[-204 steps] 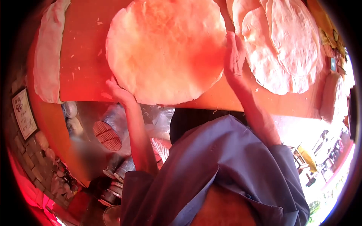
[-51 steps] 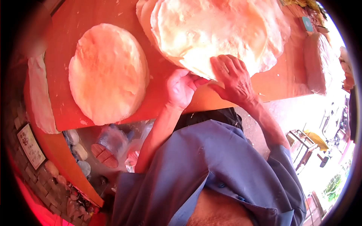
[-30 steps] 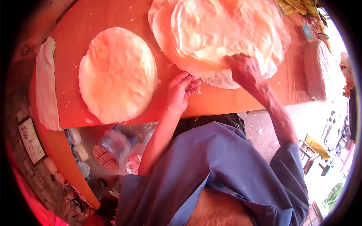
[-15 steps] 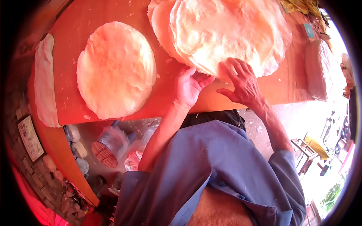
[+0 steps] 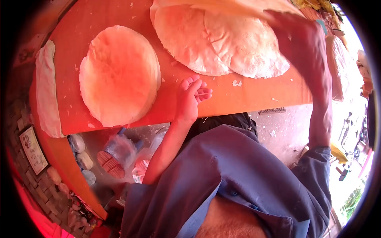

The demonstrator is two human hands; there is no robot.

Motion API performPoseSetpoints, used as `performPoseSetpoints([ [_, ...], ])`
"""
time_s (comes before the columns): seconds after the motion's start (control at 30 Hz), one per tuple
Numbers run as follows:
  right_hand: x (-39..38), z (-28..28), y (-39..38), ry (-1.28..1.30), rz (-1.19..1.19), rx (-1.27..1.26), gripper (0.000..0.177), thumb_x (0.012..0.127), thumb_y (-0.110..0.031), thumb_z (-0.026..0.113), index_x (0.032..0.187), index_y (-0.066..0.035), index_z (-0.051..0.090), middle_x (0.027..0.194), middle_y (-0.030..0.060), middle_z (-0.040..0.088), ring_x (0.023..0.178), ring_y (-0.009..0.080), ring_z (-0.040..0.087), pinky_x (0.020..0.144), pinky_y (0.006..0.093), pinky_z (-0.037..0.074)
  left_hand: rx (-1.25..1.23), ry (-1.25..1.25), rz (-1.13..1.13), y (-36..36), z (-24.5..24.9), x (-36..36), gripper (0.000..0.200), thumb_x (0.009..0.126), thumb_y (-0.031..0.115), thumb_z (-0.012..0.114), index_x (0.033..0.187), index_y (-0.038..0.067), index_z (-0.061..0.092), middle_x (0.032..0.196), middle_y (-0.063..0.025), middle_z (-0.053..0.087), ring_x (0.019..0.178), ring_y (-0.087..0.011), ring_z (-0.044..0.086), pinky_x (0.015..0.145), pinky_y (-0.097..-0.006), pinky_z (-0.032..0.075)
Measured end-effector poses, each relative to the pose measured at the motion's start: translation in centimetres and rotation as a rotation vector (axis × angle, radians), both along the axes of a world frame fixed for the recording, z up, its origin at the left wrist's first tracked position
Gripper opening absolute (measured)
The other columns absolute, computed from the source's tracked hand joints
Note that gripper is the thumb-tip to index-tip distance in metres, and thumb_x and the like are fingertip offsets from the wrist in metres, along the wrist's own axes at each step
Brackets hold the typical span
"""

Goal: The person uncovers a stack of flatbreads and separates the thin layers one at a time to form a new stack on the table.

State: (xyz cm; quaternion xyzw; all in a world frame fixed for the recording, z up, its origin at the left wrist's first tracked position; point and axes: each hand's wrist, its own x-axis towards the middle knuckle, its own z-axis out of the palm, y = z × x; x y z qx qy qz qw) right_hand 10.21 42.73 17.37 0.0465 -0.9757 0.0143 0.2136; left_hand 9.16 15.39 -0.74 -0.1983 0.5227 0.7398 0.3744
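Observation:
My right hand (image 5: 291,33), smeared by motion, grips the near edge of a large thin flatbread (image 5: 238,5), raised at the top of the view. Below it, two flatbreads overlap on the table: one on the left (image 5: 184,43) and one on the right (image 5: 248,47). My left hand (image 5: 191,97) hovers by the table's near edge with fingers loosely curled and apart, holding nothing. To its left lies a round stack of pale flatbreads (image 5: 119,75), which it does not touch.
The orange table (image 5: 238,93) carries scattered flakes. A long pale folded strip (image 5: 48,91) lies along its left end, and a pale wrapped bundle (image 5: 337,69) at its right end. Below are a ribbed reddish sole (image 5: 111,164), plastic bags and a framed plaque (image 5: 33,150).
My right hand has moved up and right, lifting the top flatbread away from the near edge and uncovering two overlapping ones. My left hand has drawn back from the pile and turned.

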Motion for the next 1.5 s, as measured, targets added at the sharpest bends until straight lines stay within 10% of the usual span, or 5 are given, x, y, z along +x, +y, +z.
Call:
performPoseSetpoints([
  [0.27, 4.9, -11.9, -9.5, -0.398, 0.146, -0.031, 0.014, 0.075, -0.015, 0.06, 0.079, -0.004, 0.053, 0.073, 0.007, 0.055, 0.071, 0.0225, 0.057, 0.061, 0.0344, 0.046, 0.551, -0.126, 0.036, 2.3, 2.6, 0.4, 0.041, 0.089, 0.023, 0.07, 0.123, 0.01, 0.052, 0.107, -0.0025, 0.062, 0.101, -0.0193, 0.063, 0.083, -0.0367, 0.054],
  [0.63, 10.1, -12.6, -2.9, -0.146, -0.064, -0.18, 0.067, 0.064, -0.007, 0.065, 0.13, -0.001, 0.051, 0.124, 0.02, 0.054, 0.116, 0.0383, 0.051, 0.101, 0.052, 0.038, 0.241, -0.131, 0.256, 1.2, 2.1, -1.8, 0.046, 0.084, 0.002, 0.059, 0.129, 0.004, 0.052, 0.12, -0.0102, 0.064, 0.104, -0.0269, 0.065, 0.08, -0.0402, 0.058],
  [0.9, 4.4, -10.5, 1.8, 0.156, 0.283, -0.23, 0.017, 0.067, -0.019, 0.066, 0.072, -0.012, 0.051, 0.069, 0.0008, 0.05, 0.069, 0.0223, 0.055, 0.061, 0.0369, 0.044, 0.404, 0.064, 0.171, -0.2, 3.7, -6.4, 0.036, 0.092, 0.011, 0.056, 0.125, -0.004, 0.052, 0.115, -0.0152, 0.066, 0.097, -0.025, 0.067, 0.081, -0.0375, 0.06],
  [1.1, -1.9, 0.5, 1.0, 0.225, 0.367, -0.286, 0.012, 0.057, -0.017, 0.07, 0.06, -0.008, 0.062, 0.052, 0.0105, 0.056, 0.051, 0.0315, 0.058, 0.043, 0.0429, 0.041, 0.954, 0.271, 0.0, -0.1, 7.2, -7.7, 0.097, 0.084, 0.044, 0.068, 0.145, -0.012, 0.019, 0.147, -0.0377, 0.024, 0.14, -0.0478, 0.023, 0.119, -0.0538, 0.02],
  [1.5, -0.8, -7.9, 18.1, 0.176, 0.191, -0.486, 0.037, 0.069, -0.004, 0.07, 0.103, -0.019, 0.073, 0.087, 0.0089, 0.067, 0.076, 0.0245, 0.064, 0.065, 0.0364, 0.051, 0.017, 0.824, 0.009, -0.5, -1.3, -8.9, 0.045, 0.103, 0.031, 0.042, 0.132, -0.004, 0.046, 0.123, -0.0126, 0.056, 0.105, -0.0263, 0.055, 0.091, -0.0373, 0.051],
])
